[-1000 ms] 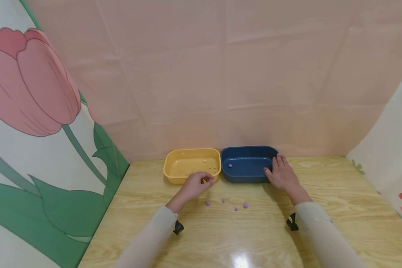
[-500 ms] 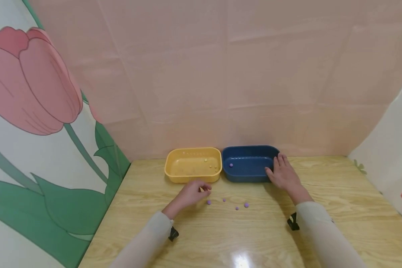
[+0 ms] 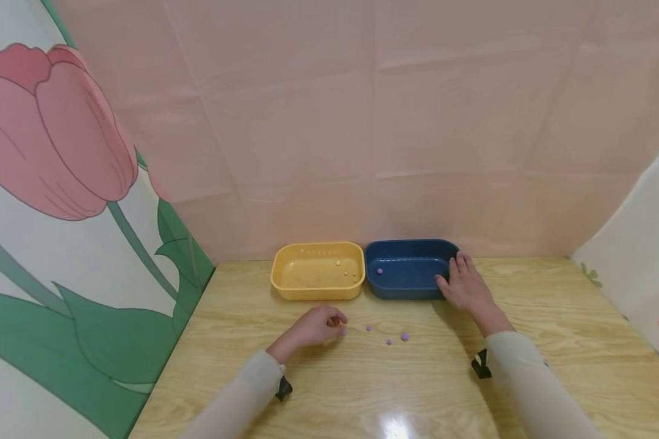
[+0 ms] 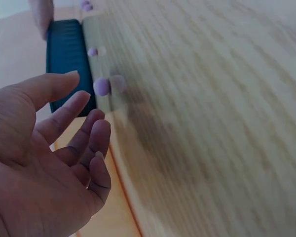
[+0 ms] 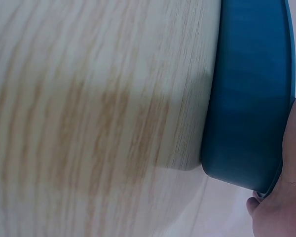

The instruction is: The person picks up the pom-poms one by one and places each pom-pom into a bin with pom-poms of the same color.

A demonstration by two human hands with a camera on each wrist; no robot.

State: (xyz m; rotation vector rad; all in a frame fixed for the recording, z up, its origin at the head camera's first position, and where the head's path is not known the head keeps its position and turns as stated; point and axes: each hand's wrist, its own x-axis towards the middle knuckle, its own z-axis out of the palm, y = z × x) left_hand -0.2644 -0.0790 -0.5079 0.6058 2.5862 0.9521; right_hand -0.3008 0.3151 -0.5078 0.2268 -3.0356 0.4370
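Observation:
In the head view, my left hand [image 3: 317, 325] is low over the table with its fingertips at a small purple ball [image 3: 344, 331], partly hidden by them. The left wrist view has this purple ball [image 4: 102, 86] just beyond the parted thumb and index finger; nothing is between them. My right hand [image 3: 467, 286] rests on the right end of a dark blue tray [image 3: 412, 292], fingers extended along the rim and thumb on the near side. One purple ball [image 3: 379, 271] lies inside that tray. In the right wrist view, the hand [image 5: 281, 212] touches the tray's rim.
A yellow tray [image 3: 315, 293] stands left of the blue one, with several tiny yellow balls [image 3: 338, 263] inside. More purple balls lie on the wooden table: a larger one [image 3: 405, 336] and two small ones [image 3: 368, 328]. A pink cloth [image 3: 362, 152] hangs behind the trays.
My left hand has moved from the yellow tray's near edge back toward the person and down to the leftmost purple ball on the table. The right hand stays on the blue tray.

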